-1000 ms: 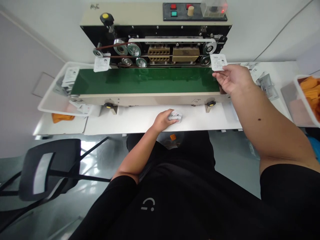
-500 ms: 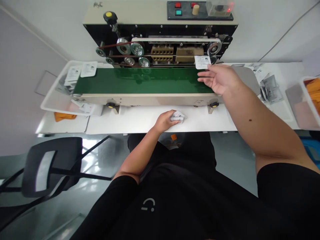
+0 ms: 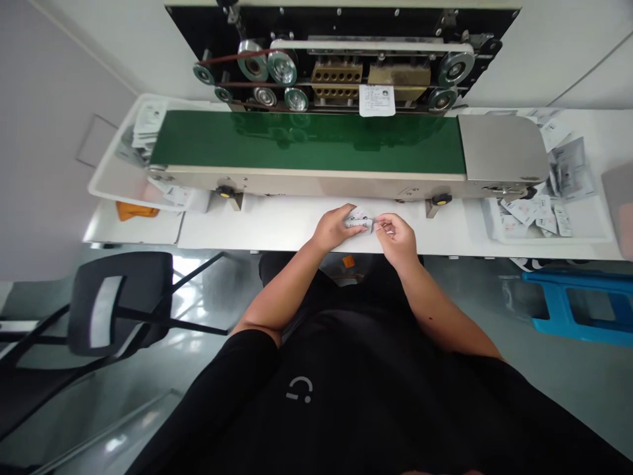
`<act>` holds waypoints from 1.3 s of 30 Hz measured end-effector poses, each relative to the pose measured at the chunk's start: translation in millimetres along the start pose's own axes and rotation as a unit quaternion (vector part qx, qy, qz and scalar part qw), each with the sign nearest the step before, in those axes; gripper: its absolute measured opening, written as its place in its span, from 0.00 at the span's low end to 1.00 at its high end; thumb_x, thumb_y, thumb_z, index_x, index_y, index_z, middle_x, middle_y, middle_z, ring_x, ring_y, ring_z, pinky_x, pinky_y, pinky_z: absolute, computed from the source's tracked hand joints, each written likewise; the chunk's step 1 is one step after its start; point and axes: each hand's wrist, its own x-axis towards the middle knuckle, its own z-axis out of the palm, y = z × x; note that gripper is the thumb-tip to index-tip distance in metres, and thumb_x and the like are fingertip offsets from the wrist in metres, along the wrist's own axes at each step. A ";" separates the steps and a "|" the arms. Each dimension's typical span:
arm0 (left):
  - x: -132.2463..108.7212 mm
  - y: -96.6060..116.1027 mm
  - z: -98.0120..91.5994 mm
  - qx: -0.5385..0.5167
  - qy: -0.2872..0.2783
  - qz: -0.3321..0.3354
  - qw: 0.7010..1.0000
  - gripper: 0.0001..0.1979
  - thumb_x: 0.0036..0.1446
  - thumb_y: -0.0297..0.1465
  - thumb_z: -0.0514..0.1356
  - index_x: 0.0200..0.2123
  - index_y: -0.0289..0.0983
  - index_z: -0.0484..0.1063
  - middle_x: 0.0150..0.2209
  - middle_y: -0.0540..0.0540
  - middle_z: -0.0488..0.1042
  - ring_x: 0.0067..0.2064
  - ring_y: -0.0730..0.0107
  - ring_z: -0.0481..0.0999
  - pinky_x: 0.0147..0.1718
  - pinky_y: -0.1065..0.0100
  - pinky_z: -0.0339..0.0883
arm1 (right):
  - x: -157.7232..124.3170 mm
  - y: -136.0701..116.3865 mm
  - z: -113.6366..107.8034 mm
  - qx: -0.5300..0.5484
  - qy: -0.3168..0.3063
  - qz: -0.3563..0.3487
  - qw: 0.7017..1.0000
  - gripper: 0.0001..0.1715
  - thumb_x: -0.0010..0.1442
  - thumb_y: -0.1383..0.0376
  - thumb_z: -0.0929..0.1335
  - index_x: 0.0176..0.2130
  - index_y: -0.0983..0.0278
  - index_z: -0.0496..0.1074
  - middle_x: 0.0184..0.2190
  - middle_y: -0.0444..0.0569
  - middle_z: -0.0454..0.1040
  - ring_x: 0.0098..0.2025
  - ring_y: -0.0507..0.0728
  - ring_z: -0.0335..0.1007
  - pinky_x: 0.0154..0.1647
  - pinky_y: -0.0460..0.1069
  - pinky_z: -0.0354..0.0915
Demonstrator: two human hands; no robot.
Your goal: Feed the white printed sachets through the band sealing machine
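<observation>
We hold a small bunch of white printed packets (image 3: 358, 221) over the white table (image 3: 277, 231), just in front of the machine's near edge. Our hands are together on them: the left hand (image 3: 335, 227) wraps the bunch from one side, and the right hand (image 3: 396, 240) meets it from the other, its fingertips (image 3: 380, 226) pinching the packets' end. How many packets are in the bunch is too small to tell.

Straight ahead of our hands lies the green conveyor belt (image 3: 306, 142) of a sealing machine (image 3: 346, 26). One more white packet (image 3: 376, 100) stands upright at the belt's far edge, just below the brass blocks (image 3: 336, 80) and between the machine's metal wheels (image 3: 281, 67). A steel plate (image 3: 502, 148) sits at the right end of the belt.

To the right, a white tray (image 3: 588, 232) holds loose packets (image 3: 524, 212), with grey pouches (image 3: 568, 171) lying beyond them. To the left, another white tray (image 3: 106, 179) holds a pile of packets (image 3: 149, 122) beside the belt's end, and an orange cloth (image 3: 136, 211) lies near it. Below the table, on the floor, are a black chair (image 3: 119, 303) and a blue stool (image 3: 568, 305).
</observation>
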 end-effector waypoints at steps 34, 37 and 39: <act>2.1 -18.4 -1.0 -0.350 0.119 -0.037 0.929 0.25 0.58 0.48 0.73 0.50 0.40 0.71 0.46 0.44 0.81 0.45 0.63 0.82 0.44 0.65 0.77 | -6.0 -24.4 43.0 0.263 0.140 0.060 0.953 0.22 0.64 0.51 0.73 0.51 0.60 0.70 0.50 0.53 0.77 0.42 0.53 0.77 0.29 0.44 0.69; 2.4 -14.1 -1.8 -0.352 0.111 -0.054 0.928 0.26 0.57 0.47 0.74 0.50 0.39 0.72 0.47 0.44 0.82 0.45 0.63 0.83 0.44 0.65 0.78 | 7.3 -37.5 23.9 0.281 0.133 0.035 0.950 0.20 0.67 0.50 0.70 0.53 0.58 0.70 0.50 0.51 0.77 0.44 0.53 0.78 0.32 0.45 0.74; 1.9 -11.1 -2.0 -0.344 0.102 -0.064 0.931 0.26 0.56 0.47 0.74 0.49 0.39 0.72 0.46 0.43 0.82 0.44 0.63 0.83 0.43 0.65 0.78 | 23.4 -50.2 2.0 0.292 0.112 0.010 0.950 0.20 0.67 0.51 0.72 0.53 0.57 0.71 0.48 0.50 0.77 0.46 0.54 0.79 0.37 0.47 0.78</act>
